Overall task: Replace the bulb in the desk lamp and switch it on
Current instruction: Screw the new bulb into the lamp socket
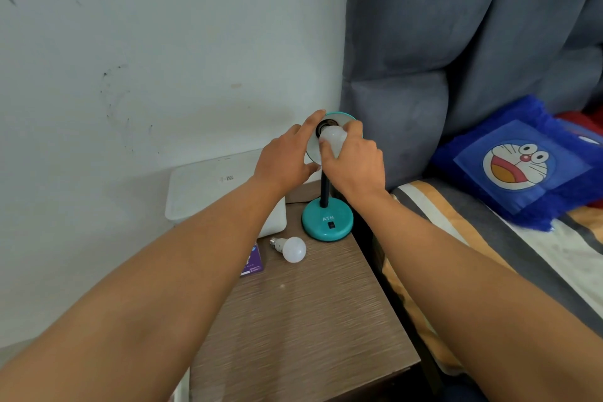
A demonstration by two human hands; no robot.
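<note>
A teal desk lamp stands on a wooden bedside table [310, 320], with its round base [327, 220] bearing a black switch and a black stem rising to the shade [339, 117]. My left hand [287, 157] grips the left rim of the shade, which faces me. A white bulb [332, 137] sits at the dark socket inside the shade, and my right hand [354, 163] is closed around it. A second white bulb [292, 249] lies loose on the table in front of the base, screw cap pointing left.
A white box [208, 186] stands at the table's back left against the wall. A purple card [253, 261] lies beside the loose bulb. To the right is a bed with a grey headboard [456, 42] and a blue cartoon pillow [522, 166].
</note>
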